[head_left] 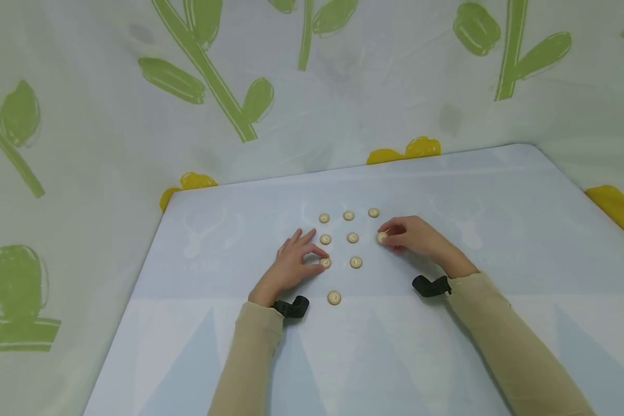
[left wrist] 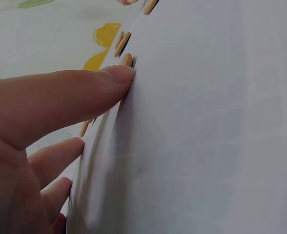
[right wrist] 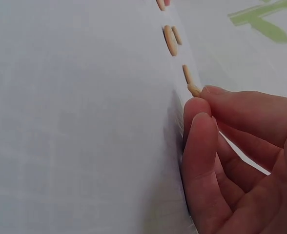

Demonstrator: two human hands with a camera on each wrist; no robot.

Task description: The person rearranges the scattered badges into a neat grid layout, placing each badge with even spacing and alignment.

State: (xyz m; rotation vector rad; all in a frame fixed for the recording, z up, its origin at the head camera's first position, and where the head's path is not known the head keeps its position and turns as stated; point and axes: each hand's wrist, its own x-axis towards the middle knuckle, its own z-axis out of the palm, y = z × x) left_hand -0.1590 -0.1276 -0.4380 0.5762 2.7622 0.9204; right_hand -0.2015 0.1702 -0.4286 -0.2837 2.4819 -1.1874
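Small round pale wooden discs with dark marks lie in rows on the table. My left hand (head_left: 293, 263) has thumb and index finger at opposite edges of the front-left disc (head_left: 325, 263), its other fingers spread beyond. In the left wrist view the thumb overlaps part of that disc (left wrist: 127, 59). To the right, my right hand (head_left: 417, 236) pinches another disc (head_left: 382, 237) at the right end of the middle row. The right wrist view shows this disc (right wrist: 194, 90) tilted at the fingertips, partly hidden by them.
Three discs form the back row, including a middle one (head_left: 348, 215). A front-row disc (head_left: 356, 262) lies between the hands, and a lone disc (head_left: 334, 297) is nearer me. The pale patterned table (head_left: 197, 346) meets a leaf-printed curtain (head_left: 369, 86) at its back edge.
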